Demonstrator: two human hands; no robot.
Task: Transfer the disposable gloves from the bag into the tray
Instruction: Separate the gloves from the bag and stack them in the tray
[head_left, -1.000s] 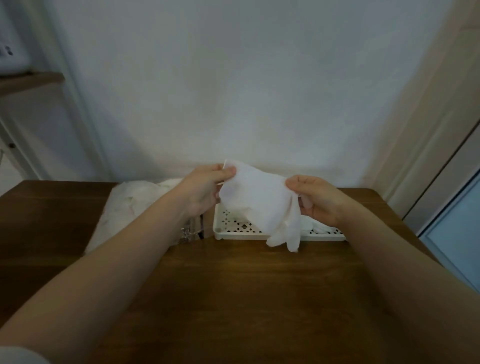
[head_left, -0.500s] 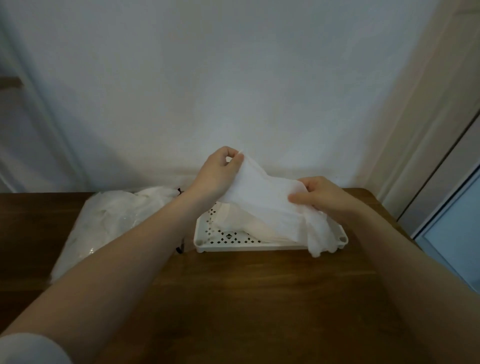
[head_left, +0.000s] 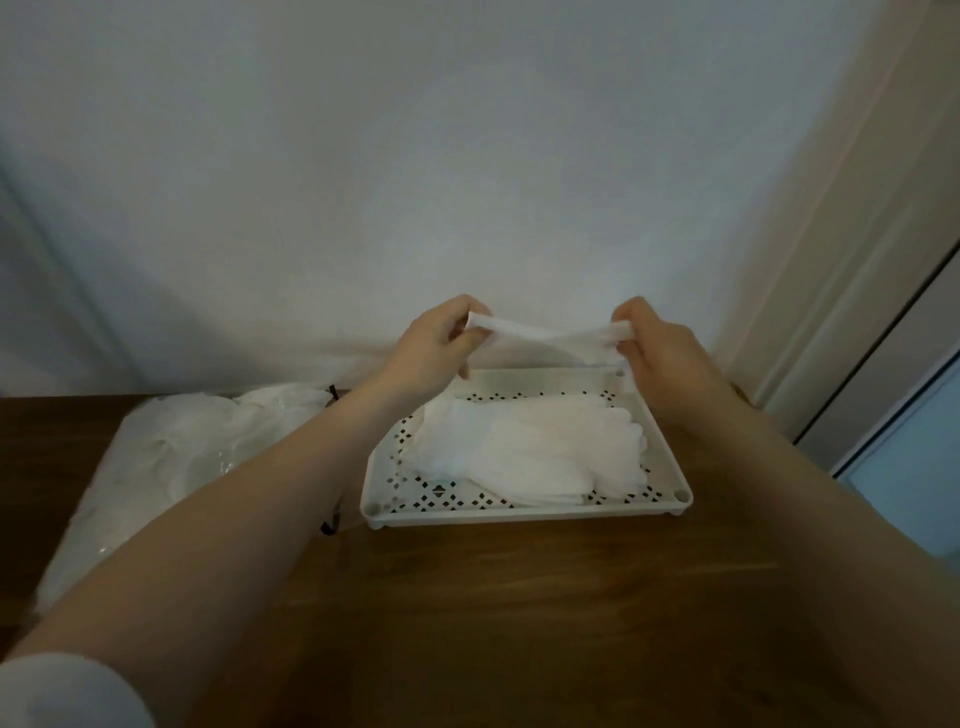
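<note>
Nearest the camera, across the bottom of the frame, runs the dark brown wooden table (head_left: 519, 623), smooth-grained and matte. At lower left a white sleeve cuff (head_left: 62, 696) shows on the left forearm.

Moving up to centre frame: the shallow white plastic tray (head_left: 519, 514), rectangular with rounded corners and a floor pierced in a small diamond pattern. Inside it lies a flat pile of thin white disposable gloves (head_left: 530, 452), soft and slightly translucent, fingers pointing toward the right of the frame. So part of the transfer looks done.

Left of the tray, in the middle-left of the frame, slumps the crinkled clear plastic bag (head_left: 171, 467), glossy and shapeless, with pale contents that appear to be more gloves.

Farther on, above the tray's back edge, both hands are busy. The left hand (head_left: 431, 348) pinches one end of a single white glove (head_left: 545, 332), and the right hand (head_left: 660, 348) pinches the other end, fingers curled on it, the thin film drawn out in a sagging band between them. This looks like the placing step: the next move probably calls for lowering it level onto the pile and letting go with both hands together, so it lands flat.

Behind everything, a plain pale wall (head_left: 467, 156).
</note>
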